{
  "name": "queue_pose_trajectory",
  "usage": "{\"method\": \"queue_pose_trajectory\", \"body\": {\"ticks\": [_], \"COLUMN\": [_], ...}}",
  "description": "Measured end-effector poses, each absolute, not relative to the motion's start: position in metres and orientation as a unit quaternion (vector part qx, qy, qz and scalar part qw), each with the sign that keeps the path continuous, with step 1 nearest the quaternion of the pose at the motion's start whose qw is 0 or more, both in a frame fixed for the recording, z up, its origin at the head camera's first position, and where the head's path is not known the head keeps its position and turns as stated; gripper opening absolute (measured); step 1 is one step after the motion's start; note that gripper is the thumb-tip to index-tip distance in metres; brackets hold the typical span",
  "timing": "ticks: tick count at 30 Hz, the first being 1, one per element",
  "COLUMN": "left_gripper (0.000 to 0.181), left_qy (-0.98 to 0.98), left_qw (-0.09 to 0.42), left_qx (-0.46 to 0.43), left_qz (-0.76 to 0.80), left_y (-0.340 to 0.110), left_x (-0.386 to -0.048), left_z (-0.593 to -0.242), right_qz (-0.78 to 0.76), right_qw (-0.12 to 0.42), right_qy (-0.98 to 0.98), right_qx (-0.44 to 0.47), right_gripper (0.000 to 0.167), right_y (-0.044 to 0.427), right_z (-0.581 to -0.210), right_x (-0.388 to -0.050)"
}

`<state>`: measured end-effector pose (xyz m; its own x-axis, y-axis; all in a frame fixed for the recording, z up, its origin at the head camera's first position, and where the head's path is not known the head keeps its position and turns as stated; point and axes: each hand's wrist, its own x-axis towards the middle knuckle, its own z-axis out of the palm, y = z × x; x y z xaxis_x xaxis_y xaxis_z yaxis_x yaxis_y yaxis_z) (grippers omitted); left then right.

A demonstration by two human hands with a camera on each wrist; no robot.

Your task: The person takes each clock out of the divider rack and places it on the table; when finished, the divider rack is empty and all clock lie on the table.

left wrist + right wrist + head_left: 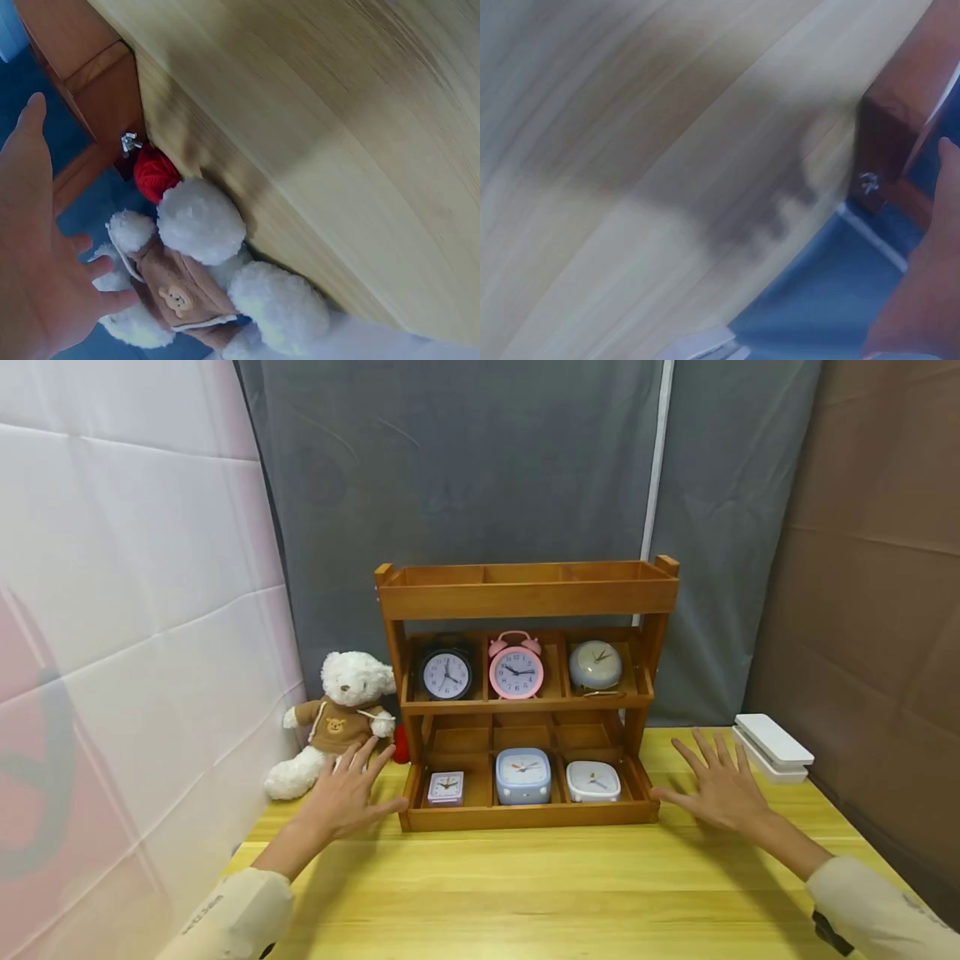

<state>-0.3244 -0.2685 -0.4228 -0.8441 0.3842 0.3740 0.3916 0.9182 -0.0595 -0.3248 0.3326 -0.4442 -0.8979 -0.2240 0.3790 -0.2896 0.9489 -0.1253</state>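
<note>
My left hand point(348, 793) hovers with spread fingers by the left end of a brown wooden tiered shelf point(528, 602). Fingers likewise spread, my right hand point(716, 789) is off the shelf's right end; neither hand holds anything. On the middle tier stand a black alarm clock point(447, 675), a pink twin-bell alarm clock point(516, 672) and a rounded pale clock point(596, 667). Below them sit a small lilac clock point(446, 787), a light blue clock point(523, 778) and a white clock point(593, 782). Whether the top tier holds anything is hidden behind its front board.
A white plush toy point(336, 727) in a brown hoodie sits left of the shelf, beside red yarn point(155, 174). White flat boxes point(772, 747) lie at the table's right edge. Grey cloth point(465, 468) hangs behind; the wooden table point(525, 885) extends in front.
</note>
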Motion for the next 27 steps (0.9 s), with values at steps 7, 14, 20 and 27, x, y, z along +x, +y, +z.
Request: {"method": "queue_pose_trajectory", "body": {"ticks": [7, 14, 20, 27], "left_gripper": [0.089, 0.088, 0.088, 0.087], "left_qy": [-0.965, -0.966, -0.965, -0.961], "left_qw": [0.154, 0.105, 0.065, 0.029], "left_qx": [-0.207, -0.218, -0.217, -0.206], "left_qz": [-0.037, -0.097, -0.133, -0.183], "left_y": [-0.256, -0.242, -0.238, -0.236], "left_x": [-0.327, -0.330, -0.332, -0.333], "left_z": [-0.425, -0.426, -0.429, -0.431], "right_qz": [0.098, 0.116, 0.136, 0.168], "right_qw": [0.168, 0.171, 0.165, 0.155], "right_qy": [-0.970, -0.962, -0.959, -0.947], "right_qx": [0.149, 0.177, 0.188, 0.226], "right_gripper": [0.098, 0.095, 0.093, 0.084], "right_y": [0.309, 0.283, 0.267, 0.250], "right_z": [-0.439, -0.434, -0.433, -0.434], "right_x": [-0.319, -0.315, -0.319, -0.331]}}
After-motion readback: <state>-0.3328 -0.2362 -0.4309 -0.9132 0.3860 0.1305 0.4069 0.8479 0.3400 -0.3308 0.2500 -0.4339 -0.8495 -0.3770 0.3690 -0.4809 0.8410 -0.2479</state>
